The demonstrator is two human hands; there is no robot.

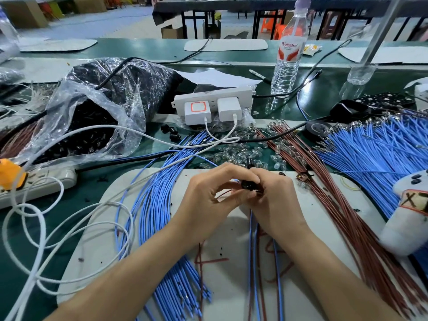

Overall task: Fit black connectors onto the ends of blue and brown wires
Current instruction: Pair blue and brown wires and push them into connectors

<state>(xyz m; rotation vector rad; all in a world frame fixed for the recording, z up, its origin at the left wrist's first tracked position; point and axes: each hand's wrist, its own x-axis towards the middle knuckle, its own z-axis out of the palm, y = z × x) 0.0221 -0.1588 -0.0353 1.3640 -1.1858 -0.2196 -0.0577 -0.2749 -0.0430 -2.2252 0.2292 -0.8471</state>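
Note:
Both hands meet over the white mat [231, 274] at the middle of the bench. My right hand [275, 200] pinches a small black connector [249, 184] between thumb and fingers. My left hand [213, 195] curls its fingers round a thin brown wire [223, 193] and feeds it toward the connector. Blue wires [253, 251] hang down from under the right hand. A loose bundle of blue wires [152, 205] lies left of the hands. Brown wires [342, 216] fan out on the right, with a big sheaf of blue wires [379, 154] beyond them.
A clear plastic bag of black connectors [92, 121] lies at the left rear. A white power strip with chargers [213, 107] and white cables [41, 228] crosses the bench. A water bottle [289, 54] stands behind. Clear small parts [240, 154] and a white plush toy [410, 205] lie nearby.

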